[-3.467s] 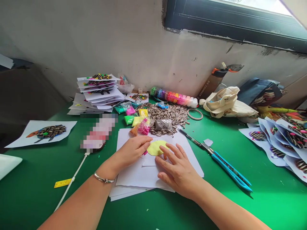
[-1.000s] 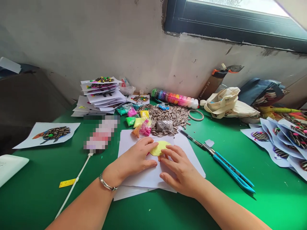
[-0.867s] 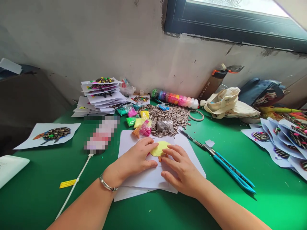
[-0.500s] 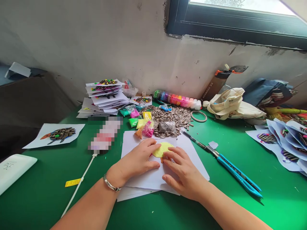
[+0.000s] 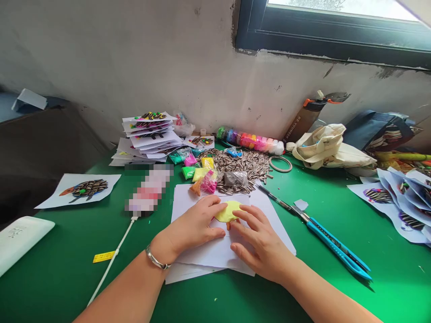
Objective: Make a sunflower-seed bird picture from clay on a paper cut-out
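A flat, rounded piece of yellow clay (image 5: 228,212) lies on a stack of white paper (image 5: 205,256). My left hand (image 5: 196,222) rests on the paper, its fingertips at the clay's left edge and its thumb stretched out below. From the other side my right hand (image 5: 257,237) reaches in with fingers apart, the tips touching the clay's right edge. A small orange-brown bit (image 5: 228,226) shows just under the yellow piece, partly hidden by my right fingers. Neither hand grips anything.
Behind the paper are sunflower seeds (image 5: 257,163) and bagged clay (image 5: 208,163). A blue craft knife (image 5: 336,246) lies right, a phone-like blurred object (image 5: 150,190) with a white cable left. Seed pictures (image 5: 89,190) and a picture stack (image 5: 151,134) stand further off.
My right fingers have shifted slightly at the yellow clay's right edge, uncovering a little of the lower part. My left hand stays in place, and the whole view has drifted a little.
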`<control>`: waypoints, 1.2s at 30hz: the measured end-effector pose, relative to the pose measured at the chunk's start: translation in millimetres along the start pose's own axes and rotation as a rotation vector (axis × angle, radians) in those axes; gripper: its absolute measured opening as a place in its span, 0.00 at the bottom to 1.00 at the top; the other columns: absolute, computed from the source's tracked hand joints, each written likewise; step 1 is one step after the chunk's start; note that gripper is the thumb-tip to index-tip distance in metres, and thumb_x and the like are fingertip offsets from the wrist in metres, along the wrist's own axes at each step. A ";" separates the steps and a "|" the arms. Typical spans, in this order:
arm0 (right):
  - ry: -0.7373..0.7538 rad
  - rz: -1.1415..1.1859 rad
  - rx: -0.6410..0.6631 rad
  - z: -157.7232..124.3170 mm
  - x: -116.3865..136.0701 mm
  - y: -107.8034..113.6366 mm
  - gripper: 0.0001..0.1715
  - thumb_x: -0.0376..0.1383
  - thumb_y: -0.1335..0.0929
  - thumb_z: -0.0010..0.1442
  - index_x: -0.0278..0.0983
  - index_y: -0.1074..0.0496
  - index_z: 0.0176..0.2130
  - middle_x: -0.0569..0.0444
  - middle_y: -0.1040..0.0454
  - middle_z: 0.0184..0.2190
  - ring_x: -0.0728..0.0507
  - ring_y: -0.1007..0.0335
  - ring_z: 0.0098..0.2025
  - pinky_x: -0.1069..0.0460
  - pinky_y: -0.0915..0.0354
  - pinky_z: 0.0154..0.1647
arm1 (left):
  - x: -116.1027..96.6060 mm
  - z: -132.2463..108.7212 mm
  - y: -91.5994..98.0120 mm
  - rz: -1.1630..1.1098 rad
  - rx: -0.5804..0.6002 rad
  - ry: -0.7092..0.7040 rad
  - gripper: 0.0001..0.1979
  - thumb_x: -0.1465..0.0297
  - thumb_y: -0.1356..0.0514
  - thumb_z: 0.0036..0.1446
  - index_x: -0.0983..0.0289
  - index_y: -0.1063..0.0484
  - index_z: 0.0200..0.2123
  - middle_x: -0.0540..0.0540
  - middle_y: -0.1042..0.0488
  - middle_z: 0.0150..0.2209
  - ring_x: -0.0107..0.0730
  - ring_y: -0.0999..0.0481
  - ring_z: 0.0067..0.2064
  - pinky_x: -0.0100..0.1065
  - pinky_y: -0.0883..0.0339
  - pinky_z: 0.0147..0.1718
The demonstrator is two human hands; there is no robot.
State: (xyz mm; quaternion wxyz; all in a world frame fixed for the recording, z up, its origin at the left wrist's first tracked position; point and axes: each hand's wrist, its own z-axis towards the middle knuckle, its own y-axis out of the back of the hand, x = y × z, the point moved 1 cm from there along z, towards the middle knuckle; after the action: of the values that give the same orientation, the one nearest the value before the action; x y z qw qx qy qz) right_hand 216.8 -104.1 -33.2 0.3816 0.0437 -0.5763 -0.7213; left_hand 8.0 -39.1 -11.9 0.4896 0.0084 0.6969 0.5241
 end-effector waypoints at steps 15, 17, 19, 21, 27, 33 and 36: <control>0.050 -0.088 0.036 9.3 5.4 -4.6 0.20 0.43 0.32 0.61 0.43 0.29 0.52 0.46 0.35 0.58 0.33 0.44 0.62 0.30 0.49 0.63 | -3.3 1.0 1.9 -0.040 0.005 -0.023 0.16 0.67 0.37 0.56 0.58 0.29 0.49 0.55 0.33 0.48 0.40 0.32 0.51 0.40 0.35 0.52; 0.043 -0.083 0.043 8.9 5.2 -4.4 0.19 0.43 0.33 0.61 0.43 0.29 0.51 0.46 0.35 0.58 0.33 0.44 0.62 0.31 0.49 0.63 | -3.3 1.1 2.0 -0.035 0.010 -0.021 0.16 0.67 0.37 0.56 0.58 0.29 0.49 0.55 0.33 0.48 0.40 0.32 0.50 0.40 0.35 0.52; 0.040 -0.077 0.050 8.4 4.9 -4.8 0.19 0.43 0.33 0.61 0.42 0.29 0.51 0.46 0.35 0.58 0.33 0.45 0.62 0.30 0.49 0.63 | -3.2 0.9 2.0 -0.027 0.010 -0.022 0.17 0.66 0.37 0.57 0.57 0.30 0.50 0.55 0.33 0.48 0.40 0.32 0.50 0.40 0.35 0.51; 0.043 -0.078 0.051 7.6 4.3 -6.0 0.19 0.43 0.33 0.62 0.42 0.30 0.52 0.45 0.36 0.58 0.33 0.46 0.62 0.30 0.50 0.63 | -3.3 0.7 2.2 -0.019 0.007 -0.030 0.16 0.66 0.38 0.57 0.58 0.30 0.50 0.56 0.33 0.48 0.40 0.32 0.49 0.40 0.35 0.50; 0.050 -0.109 0.042 5.6 3.4 -9.6 0.19 0.43 0.34 0.62 0.42 0.30 0.52 0.45 0.37 0.59 0.32 0.46 0.63 0.29 0.50 0.63 | -3.7 0.3 2.6 0.002 -0.001 -0.047 0.14 0.66 0.39 0.58 0.58 0.29 0.48 0.56 0.33 0.47 0.40 0.32 0.48 0.40 0.35 0.49; 0.044 -0.107 0.028 5.4 4.5 -9.2 0.16 0.42 0.33 0.62 0.42 0.29 0.50 0.45 0.36 0.58 0.33 0.45 0.63 0.30 0.49 0.63 | -3.5 -0.7 2.3 -0.008 -0.008 -0.043 0.15 0.67 0.38 0.57 0.57 0.29 0.48 0.55 0.33 0.46 0.40 0.32 0.48 0.39 0.35 0.48; 0.061 -0.113 0.023 4.9 4.4 -10.0 0.18 0.41 0.34 0.62 0.41 0.30 0.51 0.44 0.36 0.59 0.33 0.46 0.63 0.30 0.49 0.63 | -4.4 -1.1 2.7 -0.019 -0.008 -0.032 0.15 0.68 0.38 0.57 0.57 0.29 0.48 0.55 0.34 0.46 0.39 0.32 0.48 0.38 0.35 0.49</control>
State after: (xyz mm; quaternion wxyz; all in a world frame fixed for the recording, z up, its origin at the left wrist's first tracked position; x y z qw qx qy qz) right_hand 206.2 -102.4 -38.5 0.3573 0.1025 -0.5692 -0.7334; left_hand 8.2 -41.0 -6.9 0.5056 0.0082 0.6870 0.5219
